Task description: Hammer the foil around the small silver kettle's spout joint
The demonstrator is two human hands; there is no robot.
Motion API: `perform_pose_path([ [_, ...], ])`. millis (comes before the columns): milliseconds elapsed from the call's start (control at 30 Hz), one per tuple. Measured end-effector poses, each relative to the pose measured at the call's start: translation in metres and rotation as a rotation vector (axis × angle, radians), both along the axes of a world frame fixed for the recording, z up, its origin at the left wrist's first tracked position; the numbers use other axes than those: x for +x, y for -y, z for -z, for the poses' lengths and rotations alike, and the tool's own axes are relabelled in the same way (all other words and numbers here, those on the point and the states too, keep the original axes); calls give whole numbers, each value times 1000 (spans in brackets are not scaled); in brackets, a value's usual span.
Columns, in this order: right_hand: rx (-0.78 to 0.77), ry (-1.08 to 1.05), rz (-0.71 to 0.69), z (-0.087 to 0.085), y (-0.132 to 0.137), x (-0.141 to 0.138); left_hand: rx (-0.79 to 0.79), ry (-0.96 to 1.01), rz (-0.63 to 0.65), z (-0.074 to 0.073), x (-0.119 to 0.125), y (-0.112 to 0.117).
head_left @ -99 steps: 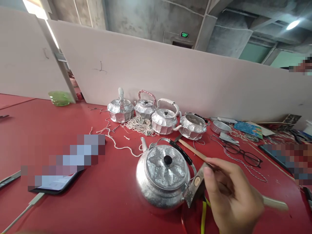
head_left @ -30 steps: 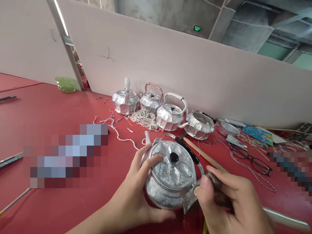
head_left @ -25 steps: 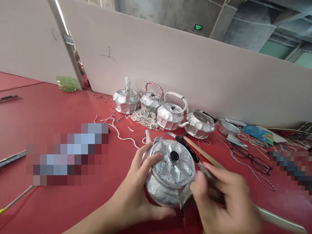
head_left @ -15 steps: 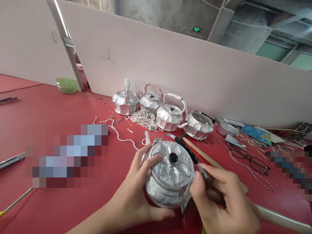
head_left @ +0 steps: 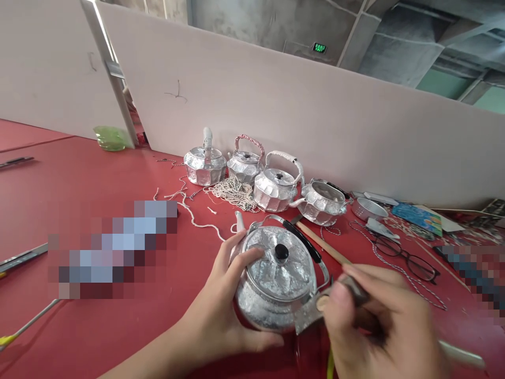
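A hammered silver-coloured kettle (head_left: pixel 272 310) with a black lid knob and a black-wrapped handle sits in front of me on the red table. My left hand (head_left: pixel 221 295) grips its left side, fingertips on the lid and thumb low along the body. In my right hand (head_left: pixel 379 321) is a hammer (head_left: pixel 310 315), held close to its head. The flat, wedge-shaped end points at the kettle's right side, near the rim; I cannot tell whether it touches. Part of the hammer's handle shows beyond the hand at lower right.
Several similar kettles (head_left: pixel 276 189) stand by the white partition (head_left: pixel 276 105), with a tangle of cord (head_left: pixel 232 192) among them. Another hammer's wooden handle (head_left: pixel 323 245) lies behind the near kettle. Eyeglasses (head_left: pixel 406 258) and loose cord lie right. A green bag (head_left: pixel 110 138) is far left.
My right hand has moved right with the hammer, away from the kettle's handle, exposing that handle's lower end. My left hand and the kettle have barely moved.
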State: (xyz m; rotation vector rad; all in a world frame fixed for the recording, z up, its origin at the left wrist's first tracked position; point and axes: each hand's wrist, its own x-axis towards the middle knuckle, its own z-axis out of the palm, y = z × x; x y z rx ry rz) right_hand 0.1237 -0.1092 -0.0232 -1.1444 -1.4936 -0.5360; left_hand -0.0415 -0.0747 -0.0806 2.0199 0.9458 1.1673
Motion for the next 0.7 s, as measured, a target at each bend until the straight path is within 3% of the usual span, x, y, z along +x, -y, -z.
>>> perform_pose_path([
  [100, -15, 103, -20, 2, -1, 0, 10, 30, -23, 2, 2, 0],
  [233, 3, -18, -25, 2, -2, -2, -13, 38, -32, 1, 3, 1],
  [367, -19, 130, -7, -1, -1, -2, -11, 53, -35, 1, 3, 1],
  [500, 10, 7, -12, -2, -1, 0, -8, 54, -37, 2, 3, 1],
  [633, -50, 144, -64, -3, -3, 2, 7, 47, -29, 3, 3, 0],
  [700, -47, 105, -72, -2, -1, 2, -1, 36, -29, 3, 2, 0],
])
